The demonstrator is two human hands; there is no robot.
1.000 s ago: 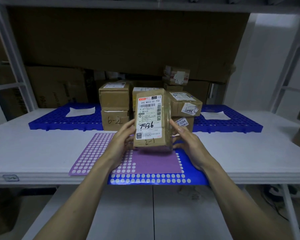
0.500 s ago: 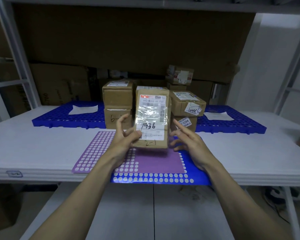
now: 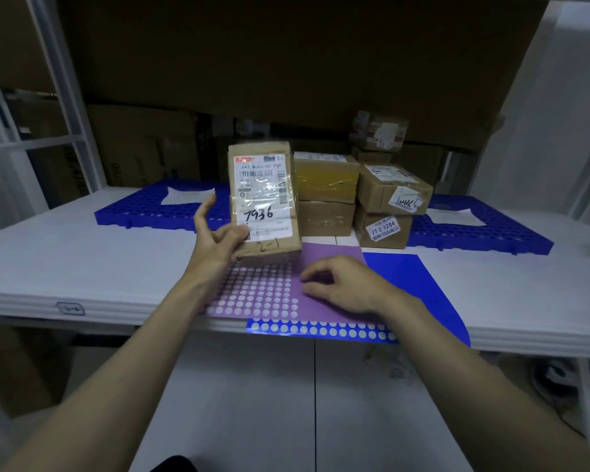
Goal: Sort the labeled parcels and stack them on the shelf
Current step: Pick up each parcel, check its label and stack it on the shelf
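- A white shelf (image 3: pixel 82 267) is seen under dim light, with blue grids (image 3: pixel 150 216) at the back and a purple dotted sheet (image 3: pixel 263 294) at the front edge.
- The parcel (image 3: pixel 264 202) is held upright above the sheet by the left hand (image 3: pixel 218 240), thumb pressed on its label, the other fingers spread behind it.
- The right hand (image 3: pixel 341 287) is kept just right of and below the parcel, palm down over the sheet, fingers loosely curled, nothing grasped.
- Stacked boxes (image 3: pixel 326 195) are seen beyond the right hand; some labels are blurred, and the boxes behind the parcel are hidden.
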